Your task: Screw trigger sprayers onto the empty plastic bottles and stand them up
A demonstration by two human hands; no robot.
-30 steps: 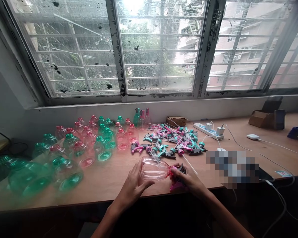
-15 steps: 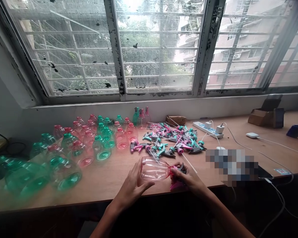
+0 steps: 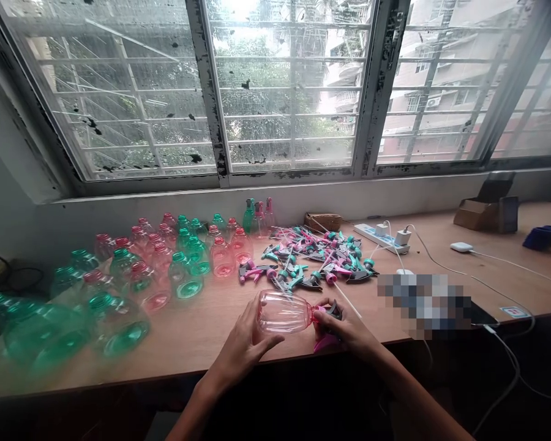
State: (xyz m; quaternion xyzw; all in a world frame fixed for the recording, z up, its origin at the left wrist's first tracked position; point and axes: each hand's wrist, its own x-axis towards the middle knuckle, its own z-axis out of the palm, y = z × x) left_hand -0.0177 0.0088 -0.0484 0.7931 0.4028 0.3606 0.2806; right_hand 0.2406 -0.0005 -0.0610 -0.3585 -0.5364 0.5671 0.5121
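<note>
A clear pink spray bottle [image 3: 283,312] lies sideways in the air above the table's front edge, its neck to the right. My left hand [image 3: 245,334] cups the bottle's base, with the thumb stretched out below it. At the neck, my right hand [image 3: 337,324] is closed around a pink and black trigger sprayer head [image 3: 329,340], partly hidden by the fingers. The head sits at the bottle's mouth; how tightly it is joined I cannot tell. Just behind the hands lies a pile of pink, teal and black sprayer heads [image 3: 310,260].
Open green and pink bottles [image 3: 149,260] stand at the left. Several bottles with heads fitted [image 3: 258,217] stand by the wall. To the right are a power strip [image 3: 381,237] with cables, a blurred-out patch [image 3: 427,303], a cardboard box [image 3: 480,211] and a dark blue object [image 3: 542,237].
The view has shifted slightly, so the scene sits a little further left. Both hands keep nearly the same hold on the bottle and sprayer head.
</note>
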